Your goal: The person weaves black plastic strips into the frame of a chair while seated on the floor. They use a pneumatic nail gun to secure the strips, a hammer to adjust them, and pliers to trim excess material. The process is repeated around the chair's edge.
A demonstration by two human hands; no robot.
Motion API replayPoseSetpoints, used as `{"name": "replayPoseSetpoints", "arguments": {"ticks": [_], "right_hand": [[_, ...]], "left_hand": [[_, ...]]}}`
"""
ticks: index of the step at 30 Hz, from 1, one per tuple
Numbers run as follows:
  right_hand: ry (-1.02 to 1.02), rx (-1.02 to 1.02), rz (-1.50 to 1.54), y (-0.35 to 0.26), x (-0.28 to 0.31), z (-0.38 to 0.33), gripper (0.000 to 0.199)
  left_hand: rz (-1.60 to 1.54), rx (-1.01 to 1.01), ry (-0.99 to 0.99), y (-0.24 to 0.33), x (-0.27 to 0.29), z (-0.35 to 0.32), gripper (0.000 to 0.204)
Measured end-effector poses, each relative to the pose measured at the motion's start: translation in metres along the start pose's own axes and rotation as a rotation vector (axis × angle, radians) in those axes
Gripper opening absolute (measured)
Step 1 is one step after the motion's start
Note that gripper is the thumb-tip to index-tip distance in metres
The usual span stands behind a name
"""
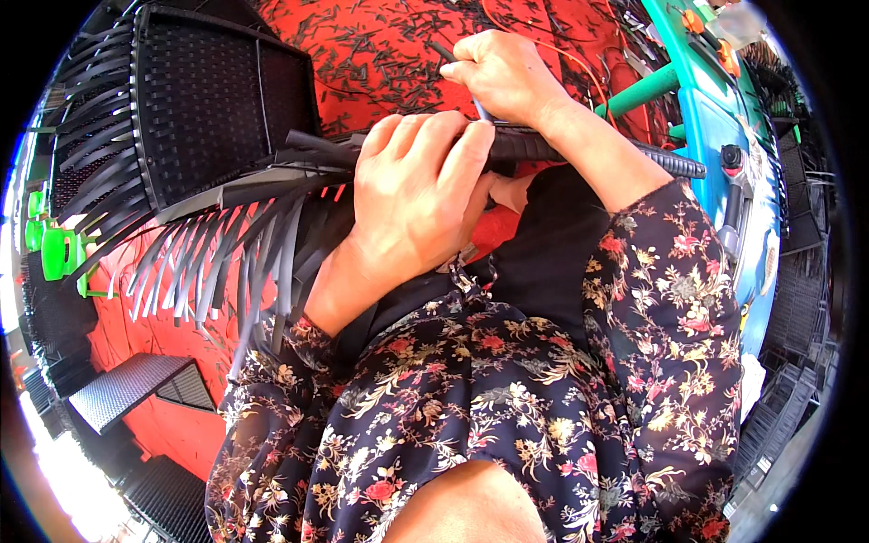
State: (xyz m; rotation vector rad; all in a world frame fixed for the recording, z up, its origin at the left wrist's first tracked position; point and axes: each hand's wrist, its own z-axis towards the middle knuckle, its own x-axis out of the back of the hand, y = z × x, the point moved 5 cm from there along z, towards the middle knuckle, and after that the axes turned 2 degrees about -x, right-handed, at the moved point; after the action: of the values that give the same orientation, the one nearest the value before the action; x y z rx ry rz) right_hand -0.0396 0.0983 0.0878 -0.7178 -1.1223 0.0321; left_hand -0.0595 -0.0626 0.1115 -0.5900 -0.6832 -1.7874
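My left hand [412, 181] is wrapped over a black rail, its fingers closed around it and the flat strips bunched there. To its right, the rail [665, 160] is tightly wound with black strip. Just above the rail, my right hand [507, 77] is closed in a fist on a dark strip [441, 52], whose end pokes out at the left. A greyish length shows between this fist and the rail. The rail borders a black woven furniture piece [204, 100] at the upper left. Many loose strip ends [213, 262] fan out from its edges.
Black offcuts litter the red floor [362, 36]. At the right stand a blue table [706, 127] with a green leg [638, 95] and a grey-and-red hand tool [733, 167]. A bright green object [59, 253] sits at the left; a small woven piece [136, 389] lies lower left.
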Motion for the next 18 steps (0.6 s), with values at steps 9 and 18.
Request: {"name": "replayPoseSetpoints", "arguments": {"ticks": [9,18], "right_hand": [[-0.185,-0.082,-0.176,0.024,-0.016,0.027,0.025],[-0.144,-0.173,-0.101,0.035,0.001,0.046,0.024]], "left_hand": [[0.003,-0.07,-0.101,-0.016,-0.008,0.016,0.032],[-0.088,-0.058,-0.118,-0.035,-0.015,0.034,0.035]]}}
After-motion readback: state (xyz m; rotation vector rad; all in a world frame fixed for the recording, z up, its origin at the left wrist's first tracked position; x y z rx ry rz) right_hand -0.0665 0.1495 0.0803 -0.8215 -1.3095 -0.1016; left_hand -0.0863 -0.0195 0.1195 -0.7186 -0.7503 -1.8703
